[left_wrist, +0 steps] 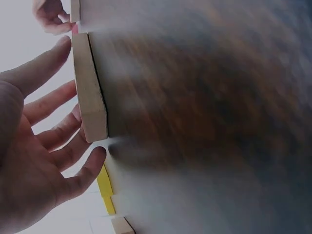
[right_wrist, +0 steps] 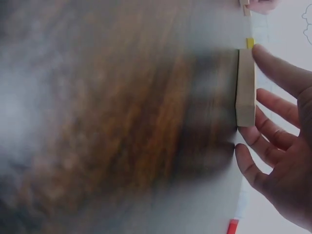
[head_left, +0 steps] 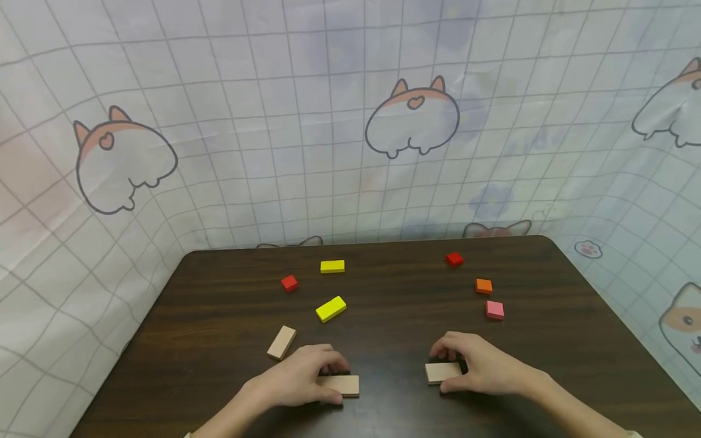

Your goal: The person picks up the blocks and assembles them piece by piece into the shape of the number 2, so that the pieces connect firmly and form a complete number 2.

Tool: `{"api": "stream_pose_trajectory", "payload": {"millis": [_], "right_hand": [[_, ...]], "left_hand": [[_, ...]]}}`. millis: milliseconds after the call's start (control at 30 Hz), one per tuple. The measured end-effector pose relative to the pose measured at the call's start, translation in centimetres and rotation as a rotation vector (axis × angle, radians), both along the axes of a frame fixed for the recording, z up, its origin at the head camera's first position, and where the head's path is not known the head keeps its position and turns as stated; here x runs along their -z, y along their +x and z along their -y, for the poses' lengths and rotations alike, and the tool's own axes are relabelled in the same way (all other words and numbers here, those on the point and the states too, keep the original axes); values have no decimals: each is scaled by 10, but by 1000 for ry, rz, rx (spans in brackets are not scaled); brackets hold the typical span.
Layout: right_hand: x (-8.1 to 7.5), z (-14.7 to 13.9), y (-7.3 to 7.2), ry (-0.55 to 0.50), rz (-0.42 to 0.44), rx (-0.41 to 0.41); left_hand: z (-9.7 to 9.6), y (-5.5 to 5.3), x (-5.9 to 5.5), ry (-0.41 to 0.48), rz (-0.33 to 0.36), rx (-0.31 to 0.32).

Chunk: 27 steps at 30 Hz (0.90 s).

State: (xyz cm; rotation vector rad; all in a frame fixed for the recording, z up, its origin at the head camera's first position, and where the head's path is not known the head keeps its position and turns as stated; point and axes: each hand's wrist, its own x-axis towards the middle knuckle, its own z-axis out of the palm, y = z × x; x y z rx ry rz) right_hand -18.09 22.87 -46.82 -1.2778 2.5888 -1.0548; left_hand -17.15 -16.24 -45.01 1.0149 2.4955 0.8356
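Observation:
Low in the head view, my left hand (head_left: pixel 301 377) holds a plain wooden block (head_left: pixel 346 385) flat on the dark table, thumb along its near side and fingers beyond its far side. Across a gap to the right, my right hand (head_left: pixel 482 365) holds a similar wooden block (head_left: pixel 438 373) the same way. Both wrist views show each block, the left one (left_wrist: pixel 90 92) and the right one (right_wrist: pixel 246 87), with the thumb at one end and the fingers partly hidden behind. A third wooden block (head_left: pixel 282 342) lies just beyond my left hand.
Two yellow blocks (head_left: pixel 331 309) and a small red block (head_left: pixel 289 283) lie farther back on the left. At the right are a pink block (head_left: pixel 495 310), an orange block (head_left: pixel 484 286) and another red block (head_left: pixel 454 259). A patterned cloth (head_left: pixel 306 152) hangs behind the brown table (head_left: pixel 394 280).

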Motion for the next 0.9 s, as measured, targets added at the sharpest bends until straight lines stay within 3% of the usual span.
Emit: {"api": "stream_pose_trajectory", "payload": {"millis": [367,667,900], "right_hand": [[0,1,2,64,3,-27],[-5,10,1,48,-45,-18],[-14,27,-6,38,-85,-18]], "left_hand": [[-1,2,0,-40,-19,1],[-3,2,-2,-47,-29,6],[2,-1,4,0,-63,56]]}}
